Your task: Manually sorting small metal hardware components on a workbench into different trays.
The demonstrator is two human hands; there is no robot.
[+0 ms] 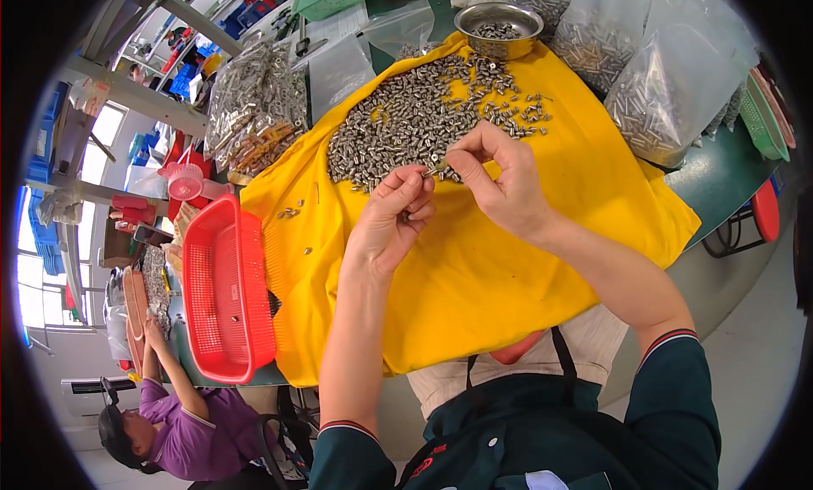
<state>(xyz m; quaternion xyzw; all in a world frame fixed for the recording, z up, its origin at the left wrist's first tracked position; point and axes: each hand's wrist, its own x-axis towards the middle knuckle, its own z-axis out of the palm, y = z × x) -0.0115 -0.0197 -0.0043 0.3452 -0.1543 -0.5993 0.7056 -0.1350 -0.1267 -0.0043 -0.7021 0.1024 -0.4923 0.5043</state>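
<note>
A yellow cloth (474, 278) covers the table in front of me, with a wide heap of small silvery metal parts (398, 117) on it. At the near edge of the heap, my left hand (394, 219) pinches a small metal part (434, 168) between thumb and forefinger, its other fingers curled in. My right hand (504, 181) meets it from the right, thumb and forefinger closed at the same part. Whether the right fingertips hold a separate piece is too small to tell. A few loose parts (290, 212) lie left of my left hand.
A red plastic basket (261, 295) stands at the left. Behind the heap is a metal bowl (500, 20) of parts. Clear bags of parts (656, 100) stand at the back right; more bagged parts (254, 100) lie back left. A co-worker in purple (203, 431) sits at the lower left.
</note>
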